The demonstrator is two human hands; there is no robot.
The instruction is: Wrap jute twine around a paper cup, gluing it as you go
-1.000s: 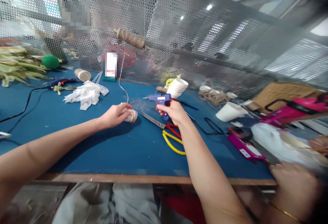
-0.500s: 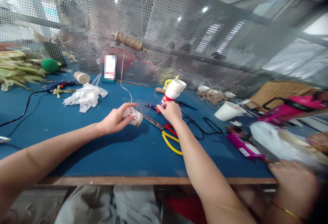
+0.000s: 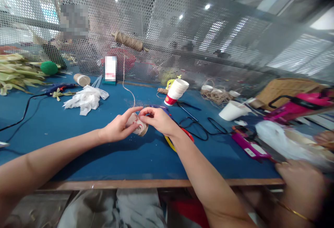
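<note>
Two bare hands meet around a small paper cup with a red pattern (image 3: 141,129), lying on its side above the blue table (image 3: 104,162). The left hand (image 3: 118,127) grips it between thumb and fingers, so the cup sits just beyond that palm. The right hand (image 3: 153,118) has its fingers bent together at the cup's upper side; whether they pinch anything cannot be told. Under and beside the right wrist show scissors with red and yellow handles (image 3: 171,144), and just behind that hand a blue glue gun (image 3: 164,109), mostly hidden. A strand of twine (image 3: 124,73) runs from behind the cup up to a spool (image 3: 129,41). Farther back stand stacked white cups (image 3: 180,88), tilted; crumpled white fabric (image 3: 86,99) lies to the left.
</note>
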